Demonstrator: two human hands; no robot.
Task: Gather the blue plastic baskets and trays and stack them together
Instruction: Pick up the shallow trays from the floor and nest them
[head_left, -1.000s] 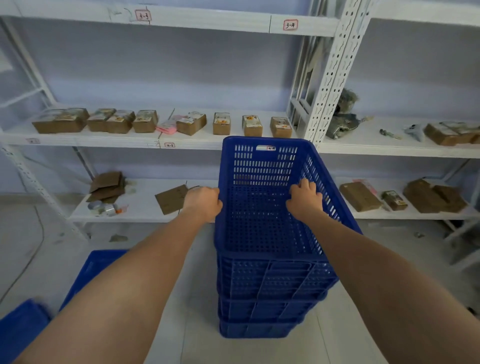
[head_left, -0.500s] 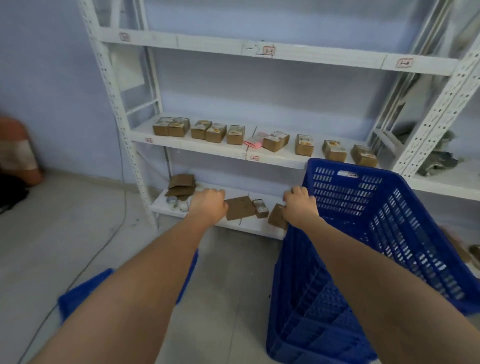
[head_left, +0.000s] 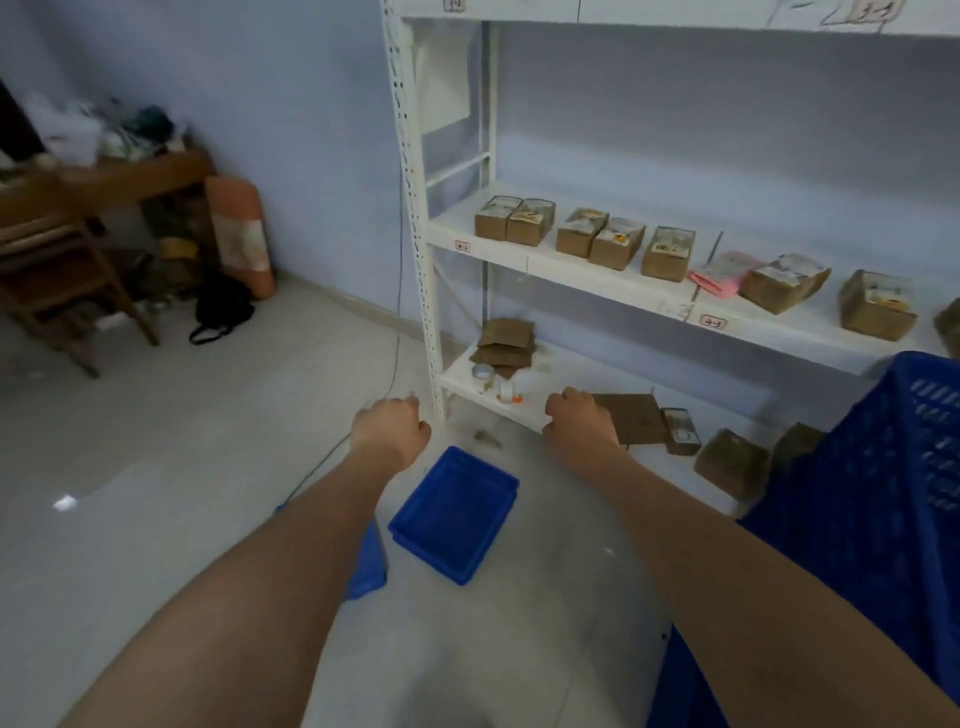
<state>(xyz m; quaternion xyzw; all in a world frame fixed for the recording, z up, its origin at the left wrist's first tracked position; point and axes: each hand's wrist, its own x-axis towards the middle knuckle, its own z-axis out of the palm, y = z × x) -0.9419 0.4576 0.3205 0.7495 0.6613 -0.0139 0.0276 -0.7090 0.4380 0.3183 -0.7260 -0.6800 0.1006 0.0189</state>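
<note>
A shallow blue tray (head_left: 453, 512) lies on the grey floor between my two forearms. Part of a second blue tray (head_left: 368, 566) shows under my left forearm. The stack of tall blue perforated baskets (head_left: 883, 499) stands at the right edge, partly cut off. My left hand (head_left: 390, 428) hovers above and to the left of the shallow tray, fingers curled, nothing in it. My right hand (head_left: 579, 422) hangs in front of the lowest shelf, fingers loosely bent, empty, apart from the baskets.
A white metal rack (head_left: 415, 244) carries brown cartons (head_left: 597, 239), cardboard pieces (head_left: 636, 418) and tape rolls (head_left: 483, 373). A thin cable (head_left: 397, 332) runs down beside its post. At far left stand a wooden table (head_left: 104, 176) with clutter, a chair (head_left: 57, 270) and a black bag (head_left: 223, 309).
My view has swung left. Both hands have let go of the basket stack, which now sits at the right edge. The blue tray on the floor has come into view between my arms.
</note>
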